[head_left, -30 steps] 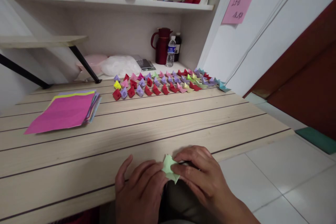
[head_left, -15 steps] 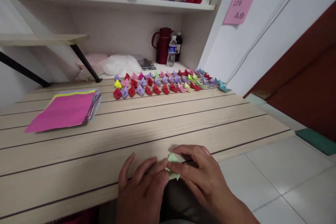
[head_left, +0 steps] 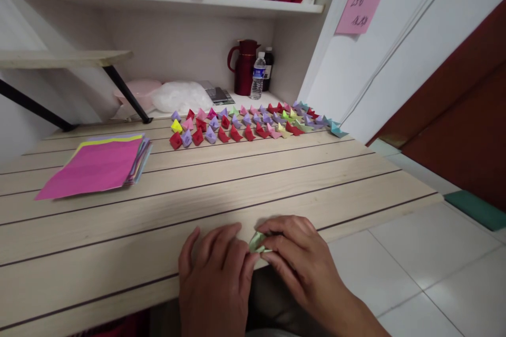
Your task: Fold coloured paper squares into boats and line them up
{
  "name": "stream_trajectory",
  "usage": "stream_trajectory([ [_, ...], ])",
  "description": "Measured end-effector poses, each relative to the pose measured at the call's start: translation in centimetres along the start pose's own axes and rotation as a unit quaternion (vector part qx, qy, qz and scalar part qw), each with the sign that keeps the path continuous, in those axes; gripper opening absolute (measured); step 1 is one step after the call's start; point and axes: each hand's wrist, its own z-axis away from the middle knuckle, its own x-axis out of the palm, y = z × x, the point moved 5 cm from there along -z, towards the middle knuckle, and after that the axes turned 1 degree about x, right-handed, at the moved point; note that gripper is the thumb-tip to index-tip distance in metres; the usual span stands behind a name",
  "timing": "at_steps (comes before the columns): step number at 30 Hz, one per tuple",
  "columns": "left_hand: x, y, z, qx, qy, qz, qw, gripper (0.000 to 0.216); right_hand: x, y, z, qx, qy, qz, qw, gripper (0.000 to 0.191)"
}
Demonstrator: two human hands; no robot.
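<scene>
A small piece of pale green folded paper (head_left: 256, 242) is between my two hands at the table's front edge. My right hand (head_left: 302, 255) pinches its right side between thumb and fingers. On its left, my left hand (head_left: 217, 268) grips the lower edge with thumb and index finger, the other fingers bent above the wood. Much of the paper is hidden behind the fingertips. Toward the back of the table stand rows of small folded paper boats (head_left: 236, 134) in red, purple, pink, yellow, green and blue.
A stack of coloured paper sheets (head_left: 95, 166), magenta on top, lies on the left of the slatted table (head_left: 169, 189). Behind the boats are a dark red jug (head_left: 245, 71), a water bottle (head_left: 258, 78) and a white plastic bag (head_left: 182, 96). A black-legged stand (head_left: 126, 93) rises at the left.
The green paper has tilted and looks narrower, more of it covered by fingers. My left fingers have drawn back from its top to its lower edge.
</scene>
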Motion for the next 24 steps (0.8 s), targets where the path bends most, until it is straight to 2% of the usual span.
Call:
stream_trajectory([
  [3,0.3,0.0,-0.3,-0.012,-0.001,-0.03,0.999,0.001,0.1,-0.1,-0.1,0.008,0.011,0.004,1.0,0.008],
  [12,1.1,0.2,-0.8,0.005,-0.012,-0.066,0.998,0.003,0.6,0.0,0.1,0.032,0.039,0.072,0.996,0.002],
  [16,1.3,0.2,-1.1,0.004,-0.023,-0.065,0.998,0.002,0.5,0.1,0.2,0.039,0.041,0.062,0.996,0.013],
  [21,1.3,0.4,-1.3,0.019,-0.013,-0.082,0.996,0.002,0.4,0.2,0.3,0.048,0.044,0.053,0.996,0.014],
  [24,1.4,0.8,-1.7,0.014,-0.014,-0.096,0.995,0.004,0.3,0.4,0.4,0.05,0.042,0.05,0.997,0.025],
])
